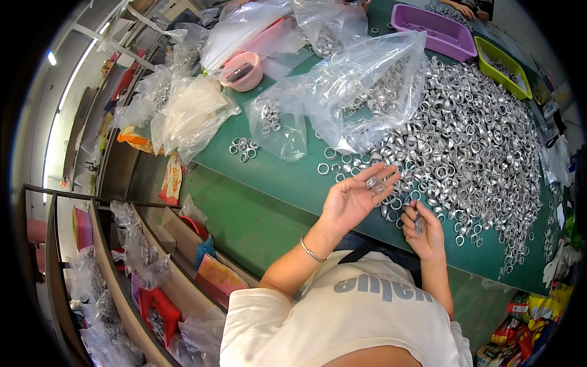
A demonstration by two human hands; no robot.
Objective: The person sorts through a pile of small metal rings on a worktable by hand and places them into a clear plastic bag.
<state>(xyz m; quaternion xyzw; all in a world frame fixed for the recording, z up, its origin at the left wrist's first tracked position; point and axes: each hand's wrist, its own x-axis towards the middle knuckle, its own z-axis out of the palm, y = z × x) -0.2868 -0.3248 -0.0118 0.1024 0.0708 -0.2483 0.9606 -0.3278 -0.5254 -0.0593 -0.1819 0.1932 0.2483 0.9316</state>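
Left hand: my left hand (pixel 353 197) is turned palm up with the fingers spread apart, and a few small metal rings (pixel 373 183) rest near its fingertips, loose on the palm rather than pinched.
Right hand: my right hand (pixel 424 227) is curled closed on a short stack of rings (pixel 419 224); I cannot tell exactly how many are in the stack.
Where the rings are: both hands hover over the near edge of the green table (pixel 287 177), just beside the big ring heap (pixel 471 153).
Progress: as I judge it, the work is early. The heap is very large and only the handful in my hands has been picked out.
Done so far: a small cluster of rings (pixel 243 147) lies apart to the left, and several clear plastic bags (pixel 361 85) already hold rings.
Left to do: nearly the whole heap, far too many rings to count.
Count of bins: one purple tray (pixel 435 29), one yellow-green tray (pixel 502 67), one pink bowl (pixel 241 71).
Count of hands: two of my own; another person's hand (pixel 465 9) shows at the far edge.
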